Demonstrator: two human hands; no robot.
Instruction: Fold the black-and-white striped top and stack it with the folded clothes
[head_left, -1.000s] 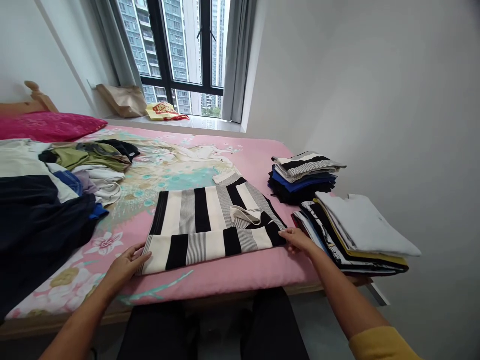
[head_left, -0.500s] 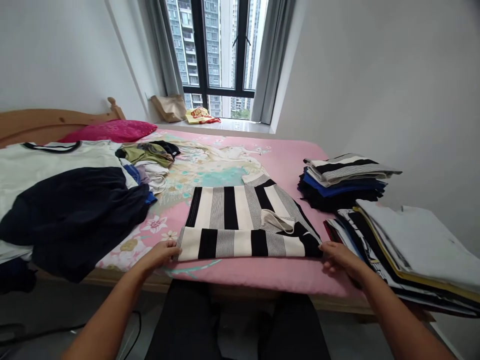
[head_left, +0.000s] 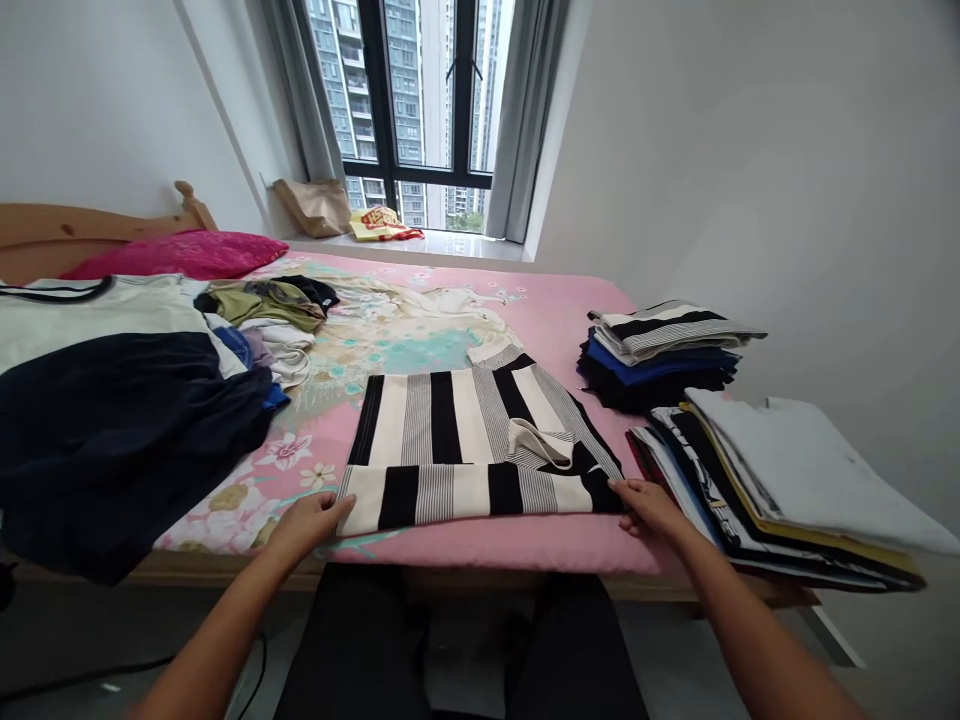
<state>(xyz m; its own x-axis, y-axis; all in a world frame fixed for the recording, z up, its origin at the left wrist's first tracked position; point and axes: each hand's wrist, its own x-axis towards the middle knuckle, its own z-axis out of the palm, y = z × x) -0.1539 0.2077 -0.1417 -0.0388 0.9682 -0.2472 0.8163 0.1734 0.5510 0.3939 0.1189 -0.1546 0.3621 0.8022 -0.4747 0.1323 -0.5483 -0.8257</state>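
Observation:
A black, white and grey striped shirt point(head_left: 465, 435) lies partly folded on the pink flowered bed point(head_left: 480, 300), its near edge turned over in a band. My left hand point(head_left: 307, 522) grips the band's left end, fingers curled on the cloth. My right hand point(head_left: 646, 505) pinches the band's right end at the dark corner. Both hands rest low at the bed's near edge.
Two stacks of folded clothes sit to the right: a near one topped by a white shirt point(head_left: 795, 462) and a far one topped by a striped shirt point(head_left: 664, 335). Unfolded clothes point(head_left: 120, 400) are heaped at left. A pink pillow point(head_left: 180, 255), paper bag point(head_left: 315, 205) and window lie beyond.
The view has shifted slightly between frames. Both hands stay on the ends of the folded band, and the shirt keeps the same shape.

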